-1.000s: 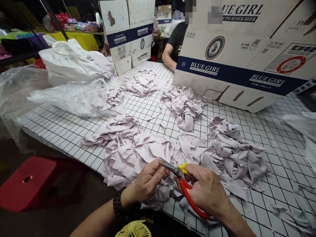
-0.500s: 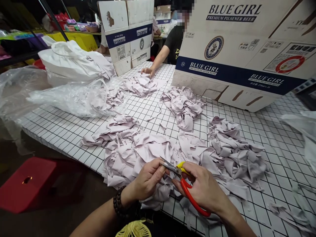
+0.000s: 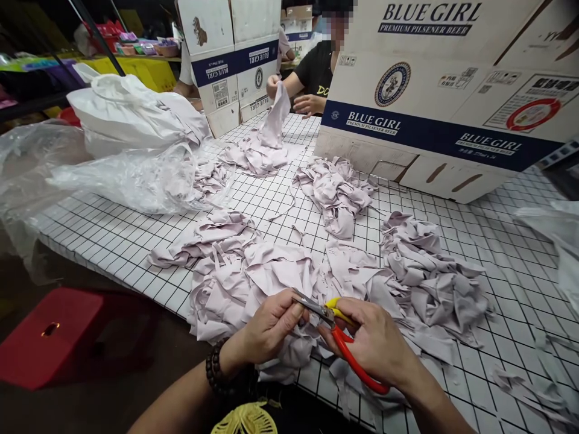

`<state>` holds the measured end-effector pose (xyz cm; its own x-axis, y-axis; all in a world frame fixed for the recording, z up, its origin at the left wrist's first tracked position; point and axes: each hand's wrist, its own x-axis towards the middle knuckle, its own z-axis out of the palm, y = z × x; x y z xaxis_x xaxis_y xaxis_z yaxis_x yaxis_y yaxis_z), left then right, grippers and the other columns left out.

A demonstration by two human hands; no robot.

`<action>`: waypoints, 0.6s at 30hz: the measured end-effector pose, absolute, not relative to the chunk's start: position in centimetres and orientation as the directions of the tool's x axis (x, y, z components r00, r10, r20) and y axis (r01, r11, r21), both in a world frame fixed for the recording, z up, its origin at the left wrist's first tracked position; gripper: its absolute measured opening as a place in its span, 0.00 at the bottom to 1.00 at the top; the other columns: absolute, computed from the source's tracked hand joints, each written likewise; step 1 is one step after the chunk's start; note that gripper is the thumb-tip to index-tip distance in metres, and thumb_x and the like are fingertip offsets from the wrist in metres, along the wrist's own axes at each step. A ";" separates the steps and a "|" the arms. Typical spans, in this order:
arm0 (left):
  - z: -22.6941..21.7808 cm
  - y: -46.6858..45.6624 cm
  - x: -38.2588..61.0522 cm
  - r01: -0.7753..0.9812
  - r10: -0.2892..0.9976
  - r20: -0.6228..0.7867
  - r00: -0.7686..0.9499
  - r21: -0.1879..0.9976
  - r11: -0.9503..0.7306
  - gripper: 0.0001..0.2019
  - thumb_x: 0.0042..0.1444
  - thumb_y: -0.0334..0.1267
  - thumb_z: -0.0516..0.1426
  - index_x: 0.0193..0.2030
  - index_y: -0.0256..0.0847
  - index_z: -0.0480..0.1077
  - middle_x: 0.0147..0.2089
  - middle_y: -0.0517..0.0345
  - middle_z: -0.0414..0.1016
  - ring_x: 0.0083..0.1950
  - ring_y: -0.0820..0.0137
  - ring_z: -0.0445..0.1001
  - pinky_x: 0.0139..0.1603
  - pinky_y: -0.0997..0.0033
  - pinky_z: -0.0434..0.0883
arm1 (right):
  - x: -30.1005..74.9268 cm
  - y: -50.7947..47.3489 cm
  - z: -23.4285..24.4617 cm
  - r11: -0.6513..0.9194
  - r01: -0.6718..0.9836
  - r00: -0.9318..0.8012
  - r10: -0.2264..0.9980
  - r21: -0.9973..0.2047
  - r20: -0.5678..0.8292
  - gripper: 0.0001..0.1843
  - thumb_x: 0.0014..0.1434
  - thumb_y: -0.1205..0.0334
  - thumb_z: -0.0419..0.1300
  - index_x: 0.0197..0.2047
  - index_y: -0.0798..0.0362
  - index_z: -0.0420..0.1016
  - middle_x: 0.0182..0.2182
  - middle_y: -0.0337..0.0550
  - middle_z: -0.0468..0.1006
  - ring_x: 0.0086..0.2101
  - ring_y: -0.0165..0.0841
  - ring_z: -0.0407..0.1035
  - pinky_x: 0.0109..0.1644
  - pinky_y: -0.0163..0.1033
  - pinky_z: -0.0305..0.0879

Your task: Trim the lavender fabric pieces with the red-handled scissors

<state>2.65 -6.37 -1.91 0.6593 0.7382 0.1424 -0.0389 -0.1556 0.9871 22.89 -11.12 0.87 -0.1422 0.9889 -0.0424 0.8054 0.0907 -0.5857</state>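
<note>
My right hand (image 3: 377, 343) is closed round the scissors (image 3: 359, 366), which have one red and one yellow handle. Their metal blades point left to the fingertips of my left hand (image 3: 271, 325). That hand is pinched at the blade tips; what it grips is hidden by the fingers. Directly beyond both hands lies a heap of pale lilac cloth pieces (image 3: 278, 265), crumpled and overlapping. A greyer cloth pile (image 3: 434, 277) spreads to the right, and a smaller cloth bundle (image 3: 337, 193) sits farther back.
Large beer cartons (image 3: 434, 126) stand at the back of the checked table (image 3: 149, 235). A clear plastic bag (image 3: 131, 181) and a white sack (image 3: 136, 114) are at left, above a red stool (image 3: 58, 331). Across the table a co-worker's hand (image 3: 272, 86) holds up cloth.
The co-worker across the table has lifted a cloth piece from the far pile, and a second hand now shows. My hands and the scissors have barely moved.
</note>
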 end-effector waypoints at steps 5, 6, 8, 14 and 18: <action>-1.9 -6.4 2.6 -0.038 0.738 0.126 0.663 0.990 -0.135 0.16 0.68 0.45 0.45 0.35 0.37 0.65 0.33 0.58 0.63 0.34 0.72 0.62 0.37 0.73 0.62 | 22.9 -11.1 0.5 0.116 0.787 -0.152 0.988 -0.606 -0.008 0.22 0.50 0.55 0.62 0.20 0.50 0.50 0.17 0.31 0.57 0.20 0.26 0.52 0.24 0.33 0.46; -2.0 -6.4 2.6 -0.038 0.739 0.123 0.663 0.991 -0.131 0.17 0.68 0.45 0.45 0.35 0.37 0.65 0.33 0.57 0.63 0.34 0.72 0.62 0.37 0.73 0.62 | 22.9 -11.1 0.4 0.118 0.785 -0.152 0.988 -0.609 -0.003 0.22 0.50 0.55 0.62 0.20 0.50 0.50 0.17 0.31 0.56 0.20 0.26 0.52 0.23 0.33 0.46; -2.0 -6.4 2.6 -0.038 0.740 0.113 0.663 0.992 -0.117 0.17 0.68 0.46 0.45 0.35 0.37 0.65 0.32 0.57 0.63 0.34 0.72 0.62 0.37 0.73 0.62 | 22.9 -11.1 0.2 0.119 0.780 -0.149 0.989 -0.615 0.003 0.23 0.50 0.55 0.62 0.20 0.49 0.49 0.17 0.31 0.55 0.20 0.26 0.51 0.23 0.33 0.45; -2.1 -6.5 2.5 -0.058 0.741 0.103 0.664 0.995 -0.086 0.17 0.68 0.45 0.46 0.35 0.37 0.65 0.32 0.57 0.63 0.34 0.72 0.62 0.37 0.72 0.62 | 22.9 -11.1 0.0 0.118 0.769 -0.155 0.988 -0.628 -0.004 0.23 0.50 0.57 0.62 0.20 0.49 0.48 0.17 0.31 0.55 0.20 0.26 0.51 0.24 0.33 0.45; -2.2 -6.5 2.5 -0.072 0.740 0.119 0.662 0.993 -0.096 0.16 0.68 0.45 0.46 0.35 0.36 0.66 0.32 0.57 0.63 0.34 0.72 0.62 0.37 0.72 0.62 | 22.9 -11.1 -0.1 0.120 0.758 -0.169 0.985 -0.641 -0.015 0.22 0.50 0.57 0.61 0.20 0.49 0.48 0.17 0.31 0.55 0.20 0.26 0.51 0.24 0.33 0.46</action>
